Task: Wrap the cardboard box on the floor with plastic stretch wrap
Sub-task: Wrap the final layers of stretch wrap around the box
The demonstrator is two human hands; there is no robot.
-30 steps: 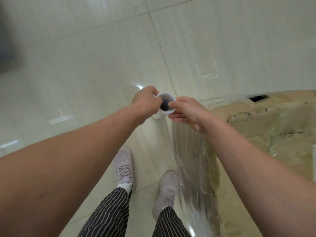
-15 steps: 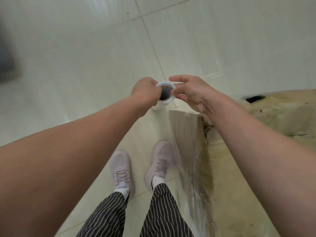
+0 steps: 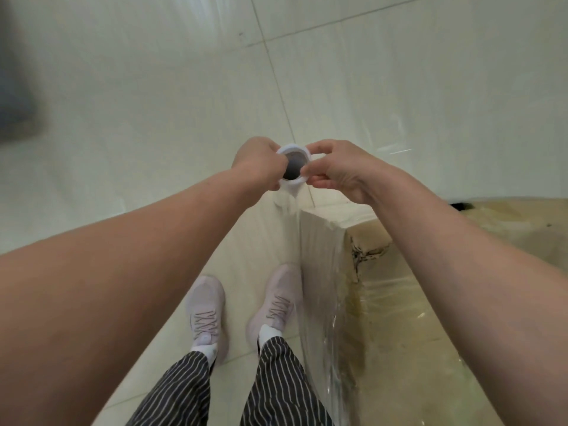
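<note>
A roll of clear stretch wrap [image 3: 293, 167] stands upright, seen from above as a white ring with a dark core. My left hand [image 3: 258, 162] grips its left side and my right hand [image 3: 335, 170] pinches its right rim. A sheet of clear film [image 3: 319, 272] runs down from the roll along the near side of the brown cardboard box [image 3: 399, 302], which fills the lower right and shines under film layers. The box corner [image 3: 347, 232] sits just below the roll, with torn cardboard beside it.
Pale glossy floor tiles [image 3: 153, 103] spread all around. My feet in light sneakers [image 3: 209, 315] stand close to the box's left side. A dark blurred object [image 3: 15, 72] sits at the left edge, and a dark gap [image 3: 461, 206] shows past the box top.
I have stepped along the box toward its corner, carrying the roll. More film now lies on the box side. My right hand moved up from below the rim to the rim's side.
</note>
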